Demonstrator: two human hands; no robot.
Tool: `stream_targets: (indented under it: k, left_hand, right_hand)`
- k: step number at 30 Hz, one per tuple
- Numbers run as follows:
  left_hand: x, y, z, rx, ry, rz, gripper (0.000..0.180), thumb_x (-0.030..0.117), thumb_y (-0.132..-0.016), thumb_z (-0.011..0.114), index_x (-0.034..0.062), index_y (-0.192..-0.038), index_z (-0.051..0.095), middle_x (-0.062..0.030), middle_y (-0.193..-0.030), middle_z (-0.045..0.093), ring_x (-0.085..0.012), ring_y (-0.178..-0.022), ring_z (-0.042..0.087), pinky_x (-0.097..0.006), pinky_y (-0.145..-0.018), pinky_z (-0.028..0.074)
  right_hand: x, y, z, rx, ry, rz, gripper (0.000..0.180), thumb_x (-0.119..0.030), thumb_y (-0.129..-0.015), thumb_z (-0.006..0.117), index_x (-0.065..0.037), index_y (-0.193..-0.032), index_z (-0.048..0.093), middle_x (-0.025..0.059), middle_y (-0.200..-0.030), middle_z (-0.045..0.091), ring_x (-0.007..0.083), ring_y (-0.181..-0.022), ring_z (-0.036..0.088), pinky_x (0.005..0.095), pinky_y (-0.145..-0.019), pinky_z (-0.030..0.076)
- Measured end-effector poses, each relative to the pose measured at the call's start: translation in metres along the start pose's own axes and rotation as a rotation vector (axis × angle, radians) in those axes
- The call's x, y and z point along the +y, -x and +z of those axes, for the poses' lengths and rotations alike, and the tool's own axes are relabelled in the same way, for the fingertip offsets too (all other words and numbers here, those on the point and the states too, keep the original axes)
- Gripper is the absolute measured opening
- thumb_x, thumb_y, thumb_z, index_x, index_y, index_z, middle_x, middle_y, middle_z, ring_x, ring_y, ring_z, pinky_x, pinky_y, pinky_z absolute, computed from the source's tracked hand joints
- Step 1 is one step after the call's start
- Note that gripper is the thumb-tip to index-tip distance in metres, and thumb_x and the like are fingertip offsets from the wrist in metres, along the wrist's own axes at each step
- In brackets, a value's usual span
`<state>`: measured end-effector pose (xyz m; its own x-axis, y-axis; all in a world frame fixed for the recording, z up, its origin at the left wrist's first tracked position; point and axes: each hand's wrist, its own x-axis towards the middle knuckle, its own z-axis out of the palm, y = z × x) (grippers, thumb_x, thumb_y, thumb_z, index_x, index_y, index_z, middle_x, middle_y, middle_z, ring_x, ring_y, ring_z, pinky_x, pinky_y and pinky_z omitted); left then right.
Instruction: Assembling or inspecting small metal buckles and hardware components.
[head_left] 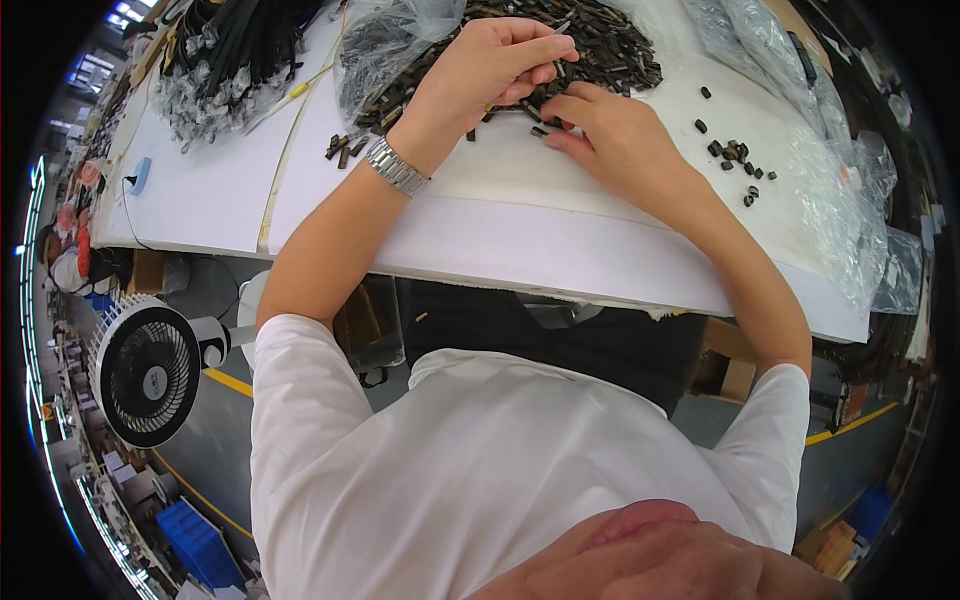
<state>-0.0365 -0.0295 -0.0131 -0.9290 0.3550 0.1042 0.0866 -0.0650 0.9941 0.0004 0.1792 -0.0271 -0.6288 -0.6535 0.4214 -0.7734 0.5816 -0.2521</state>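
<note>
My left hand (505,65), with a metal-band watch on its wrist, is closed above the near side of a heap of small dark rectangular pieces (610,50). A thin tool with a pointed metallic tip (563,28) sticks out between its thumb and fingers; its exact kind is unclear. To its right, my right hand (615,130) is low over the white table, fingers bent and thumb close to the fingertips. A small dark piece (538,131) lies just by those fingertips. Whatever the right fingers pinch is mostly hidden.
Several loose dark pieces (735,152) are scattered at the right. Clear plastic bags (390,60) lie by the heap, with more plastic (840,200) along the right edge. Bundled black cables (230,50) are at the far left. A fan (150,370) stands below the table's left side.
</note>
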Motion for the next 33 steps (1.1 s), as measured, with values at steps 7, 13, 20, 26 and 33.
stream_targets:
  k: [7,13,20,26,33]
  left_hand:
    - [0.010,0.006,0.006,0.026,-0.058,-0.004,0.022,0.024,-0.099,0.073,0.0025,-0.102,0.077,0.0037,-0.071,0.063,0.0007,-0.053,0.045,-0.017,-0.046,0.031]
    - [0.014,0.011,0.012,0.023,-0.405,0.046,0.024,0.028,-0.100,0.070,0.0040,-0.100,0.076,0.0038,-0.070,0.064,-0.0010,-0.052,0.043,-0.020,-0.047,0.032]
    - [0.008,0.007,0.022,-0.155,-0.515,0.004,0.024,0.029,-0.101,0.069,0.0066,-0.098,0.076,0.0039,-0.076,0.069,-0.0006,-0.051,0.042,-0.021,-0.046,0.031]
    - [0.013,0.008,0.006,-0.282,-0.095,-0.209,0.019,0.023,-0.101,0.072,0.0039,-0.103,0.073,-0.0035,-0.086,0.074,0.0017,-0.048,0.041,-0.017,-0.043,0.026]
    - [0.014,0.005,0.009,-0.368,0.013,-0.262,0.015,0.018,-0.098,0.074,0.0030,-0.099,0.072,-0.0069,-0.082,0.074,0.0009,-0.046,0.040,-0.017,-0.041,0.025]
  right_hand:
    - [0.002,0.001,0.019,-0.011,0.203,-0.017,0.010,-0.016,-0.097,0.066,-0.007,-0.102,0.068,0.0079,-0.093,0.065,0.0297,-0.084,0.070,0.0421,-0.070,0.058]
    - [0.011,0.011,-0.009,0.109,-0.397,0.319,0.008,-0.011,-0.102,0.061,-0.004,-0.101,0.065,0.0076,-0.081,0.069,0.0230,-0.072,0.068,0.0353,-0.066,0.054]
    - [0.031,0.018,-0.016,0.164,-0.589,0.269,0.008,-0.009,-0.104,0.061,-0.005,-0.107,0.068,0.0022,-0.077,0.065,0.0100,-0.071,0.058,0.0277,-0.067,0.049]
    - [0.026,0.009,-0.028,0.091,-0.707,0.146,0.011,-0.008,-0.104,0.062,-0.003,-0.109,0.070,0.0000,-0.084,0.068,0.0090,-0.079,0.061,0.0249,-0.076,0.052]
    - [0.026,0.017,-0.033,0.052,-0.836,0.243,0.011,-0.005,-0.102,0.064,-0.002,-0.110,0.071,0.0010,-0.086,0.069,0.0074,-0.081,0.062,0.0233,-0.076,0.051]
